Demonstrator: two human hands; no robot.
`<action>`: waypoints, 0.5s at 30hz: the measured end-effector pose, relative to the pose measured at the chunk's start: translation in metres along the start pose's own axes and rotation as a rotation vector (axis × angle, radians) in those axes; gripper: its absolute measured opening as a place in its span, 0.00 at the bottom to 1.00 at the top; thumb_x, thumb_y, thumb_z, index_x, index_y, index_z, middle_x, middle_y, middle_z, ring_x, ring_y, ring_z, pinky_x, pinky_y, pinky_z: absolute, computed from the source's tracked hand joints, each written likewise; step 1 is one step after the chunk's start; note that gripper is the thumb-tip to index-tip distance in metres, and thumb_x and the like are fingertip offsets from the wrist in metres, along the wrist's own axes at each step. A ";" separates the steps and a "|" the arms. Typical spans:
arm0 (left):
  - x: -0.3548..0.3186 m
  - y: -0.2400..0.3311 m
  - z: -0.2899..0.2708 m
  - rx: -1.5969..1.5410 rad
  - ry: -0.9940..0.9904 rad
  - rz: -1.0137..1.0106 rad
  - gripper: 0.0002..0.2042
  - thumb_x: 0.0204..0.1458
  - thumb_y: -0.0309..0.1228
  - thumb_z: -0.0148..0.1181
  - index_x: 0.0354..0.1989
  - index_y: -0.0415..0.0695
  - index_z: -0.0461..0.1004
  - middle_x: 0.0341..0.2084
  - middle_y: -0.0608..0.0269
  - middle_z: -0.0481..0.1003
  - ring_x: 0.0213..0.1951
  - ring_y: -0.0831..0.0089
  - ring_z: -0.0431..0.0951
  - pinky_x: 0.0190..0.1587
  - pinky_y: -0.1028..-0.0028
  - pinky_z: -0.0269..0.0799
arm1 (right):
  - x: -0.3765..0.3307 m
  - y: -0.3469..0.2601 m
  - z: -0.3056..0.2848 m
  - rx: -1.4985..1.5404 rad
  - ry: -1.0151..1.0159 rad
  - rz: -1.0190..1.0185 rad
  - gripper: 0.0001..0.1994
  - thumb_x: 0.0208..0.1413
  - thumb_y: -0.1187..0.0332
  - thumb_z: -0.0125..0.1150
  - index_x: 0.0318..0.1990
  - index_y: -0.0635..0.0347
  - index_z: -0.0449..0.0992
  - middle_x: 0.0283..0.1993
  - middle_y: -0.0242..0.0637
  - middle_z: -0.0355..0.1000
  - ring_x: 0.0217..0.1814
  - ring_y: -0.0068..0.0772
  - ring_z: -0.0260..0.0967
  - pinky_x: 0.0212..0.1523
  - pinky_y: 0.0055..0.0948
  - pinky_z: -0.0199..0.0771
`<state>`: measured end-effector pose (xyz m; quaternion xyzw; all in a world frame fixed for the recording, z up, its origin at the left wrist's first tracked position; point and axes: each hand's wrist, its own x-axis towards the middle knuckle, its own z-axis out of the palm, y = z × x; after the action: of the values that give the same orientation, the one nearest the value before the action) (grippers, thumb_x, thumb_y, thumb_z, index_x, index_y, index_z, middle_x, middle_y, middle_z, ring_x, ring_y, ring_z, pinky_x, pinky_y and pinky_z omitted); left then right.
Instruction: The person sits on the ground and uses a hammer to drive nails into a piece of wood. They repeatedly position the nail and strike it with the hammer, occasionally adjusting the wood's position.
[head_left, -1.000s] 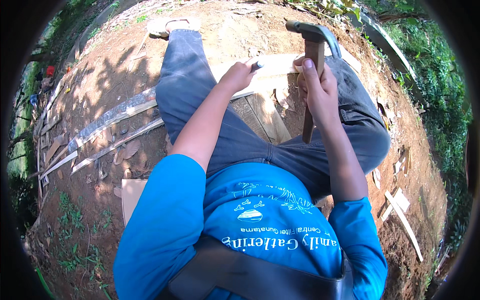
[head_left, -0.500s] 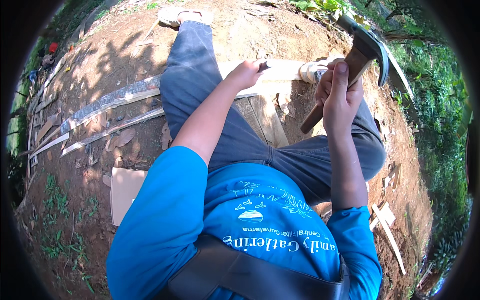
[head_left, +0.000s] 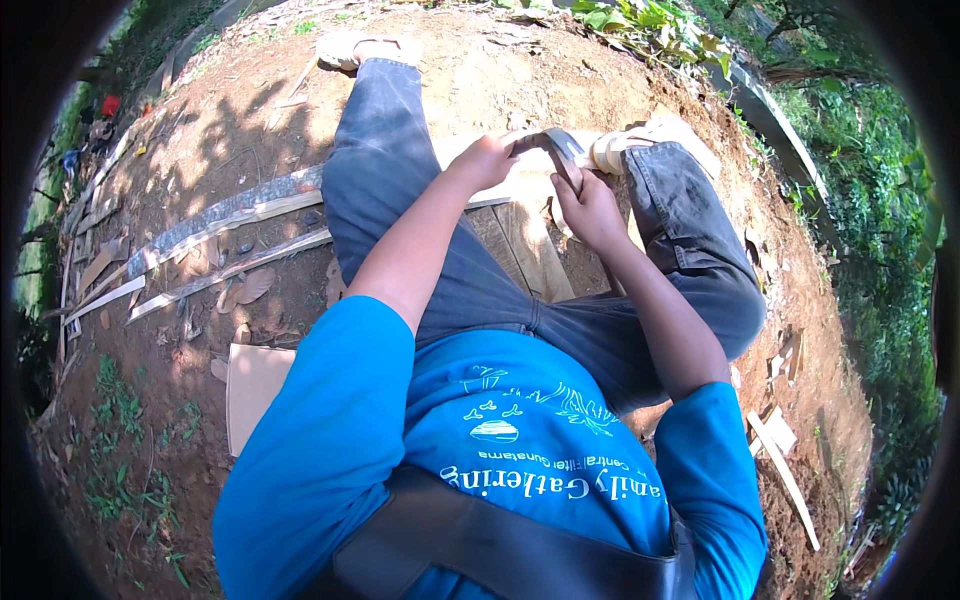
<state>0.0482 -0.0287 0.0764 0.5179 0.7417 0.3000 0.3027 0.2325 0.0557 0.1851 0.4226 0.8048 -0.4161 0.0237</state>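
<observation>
Nearest is the person's blue shirt (head_left: pixel 520 440), with a dark strap (head_left: pixel 500 550) across it, and the grey trousers (head_left: pixel 480 290) of someone sitting on bare red earth. A piece of cardboard (head_left: pixel 250 390) lies on the ground by the left arm. Further out, the right hand (head_left: pixel 590 205) has its grip closed around the wooden handle of a hammer (head_left: pixel 562 152), whose metal head is down on a pale wooden board (head_left: pixel 530 180) lying between the legs. The left hand (head_left: pixel 485 160) rests on the same board just beside the hammer head, fingers pinched narrow; what they hold I cannot tell. Long planks (head_left: pixel 230 215) lie to the left. Beyond are two pale shoes (head_left: pixel 365 48).
</observation>
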 end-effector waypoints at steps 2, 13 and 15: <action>0.001 -0.030 0.005 0.233 0.038 0.009 0.15 0.59 0.37 0.58 0.46 0.37 0.76 0.31 0.43 0.79 0.36 0.53 0.81 0.40 0.60 0.77 | -0.003 -0.032 -0.014 0.080 0.113 -0.133 0.19 0.63 0.56 0.57 0.44 0.69 0.75 0.28 0.48 0.75 0.32 0.40 0.74 0.36 0.38 0.71; 0.002 -0.007 0.001 0.191 -0.077 -0.058 0.14 0.58 0.35 0.60 0.48 0.40 0.75 0.35 0.43 0.79 0.38 0.53 0.82 0.40 0.62 0.77 | -0.018 -0.035 -0.018 0.429 0.389 -0.242 0.14 0.66 0.61 0.57 0.34 0.63 0.73 0.20 0.24 0.65 0.22 0.14 0.58 0.23 0.25 0.58; 0.003 -0.021 0.011 0.124 0.016 0.002 0.14 0.58 0.34 0.60 0.49 0.41 0.75 0.34 0.44 0.79 0.38 0.53 0.81 0.40 0.62 0.77 | -0.013 -0.015 -0.005 0.361 0.329 -0.145 0.16 0.66 0.58 0.58 0.35 0.65 0.73 0.20 0.28 0.66 0.23 0.19 0.61 0.25 0.28 0.62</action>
<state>0.0432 -0.0307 0.0533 0.5339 0.7609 0.2577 0.2637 0.2320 0.0465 0.2034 0.4230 0.7388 -0.4794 -0.2133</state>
